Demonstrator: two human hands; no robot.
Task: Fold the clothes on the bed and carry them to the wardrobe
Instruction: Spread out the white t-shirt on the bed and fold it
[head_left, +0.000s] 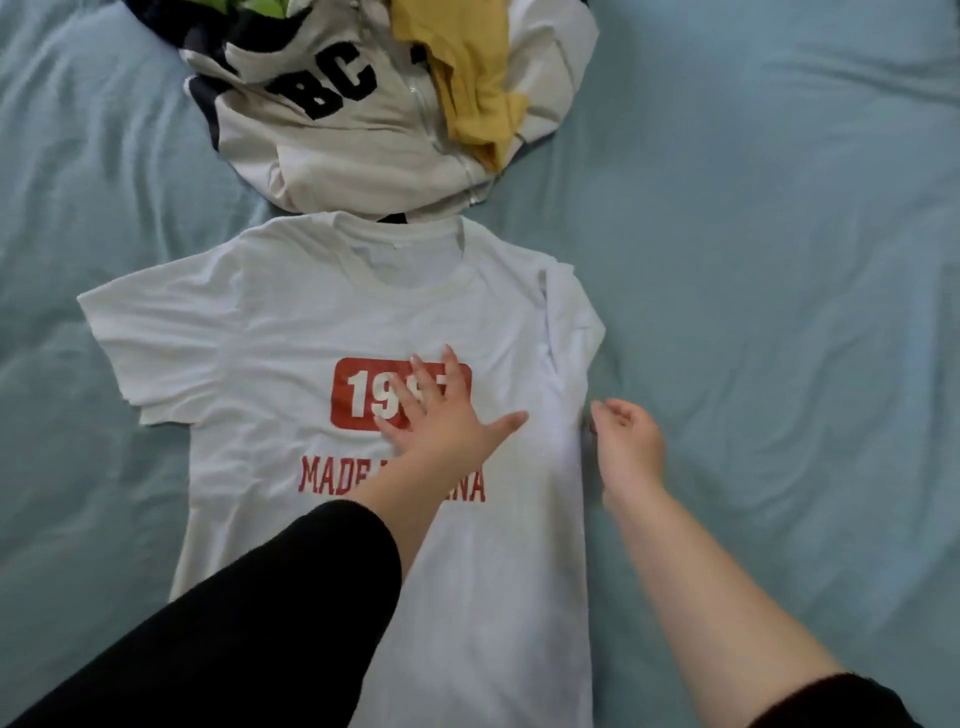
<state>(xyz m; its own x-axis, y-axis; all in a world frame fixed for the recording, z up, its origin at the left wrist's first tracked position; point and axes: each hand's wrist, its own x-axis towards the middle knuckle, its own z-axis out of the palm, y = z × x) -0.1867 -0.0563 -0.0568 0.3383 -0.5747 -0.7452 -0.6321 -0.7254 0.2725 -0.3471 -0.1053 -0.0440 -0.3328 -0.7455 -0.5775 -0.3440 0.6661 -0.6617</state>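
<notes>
Your left grip (441, 415) lies flat on the chest of the white T-shirt (291, 312), fingers straight and spread apart, pressing the fabric down. Your right grip (626, 447) sits at the shirt's right edge with its fingers loosely curled. The blur there hides whether it pinches the cloth, so I cannot tell.

Under your left palm is a red badge with white digits. Only "19" reads clearly, as the fingers cover the rest. Below it, red capitals read "MADE" and, past your wrist, "NA". The shirt lies face up on the bed, collar away from you, with its right sleeve folded inward and its left sleeve spread flat.

Just beyond the collar is a heap of clothes: a white zip jacket (322, 135) with black letters "BC", a yellow garment (467, 67) draped over it, and a scrap of green fabric (260, 6) at the top edge.

Everything rests on a pale blue-green bed sheet (779, 260), softly creased — no more of the room shows.
</notes>
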